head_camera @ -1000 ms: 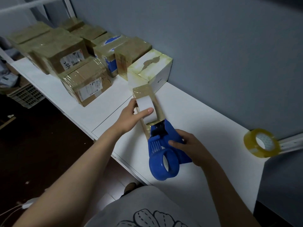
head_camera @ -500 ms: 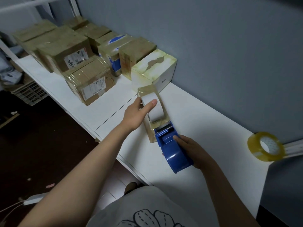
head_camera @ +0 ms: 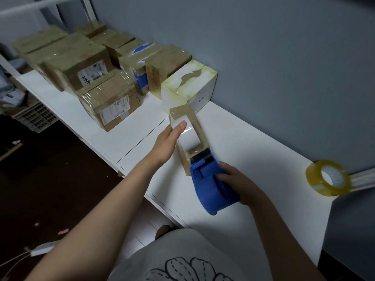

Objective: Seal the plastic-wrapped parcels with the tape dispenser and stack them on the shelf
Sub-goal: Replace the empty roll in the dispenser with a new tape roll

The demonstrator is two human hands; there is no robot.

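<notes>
A small, narrow parcel (head_camera: pixel 197 126) with a white label under plastic wrap lies on the white shelf (head_camera: pixel 253 151) in front of me. My left hand (head_camera: pixel 165 144) holds its left side, thumb pressed on the label. My right hand (head_camera: pixel 237 182) grips the blue tape dispenser (head_camera: pixel 211 185), whose blade end sits on the parcel's near end. Several taped parcels (head_camera: pixel 109 102) are stacked along the shelf to the far left, the nearest a white box (head_camera: pixel 188 84).
A spare roll of clear yellowish tape (head_camera: pixel 326 178) stands on edge at the shelf's right end beside a dark block (head_camera: pixel 353 230). The grey wall runs behind the shelf. A plastic crate (head_camera: pixel 34 116) sits on the dark floor at left.
The dispenser has tipped over and moved along the parcel's top towards its near end. My left thumb slid further up the label.
</notes>
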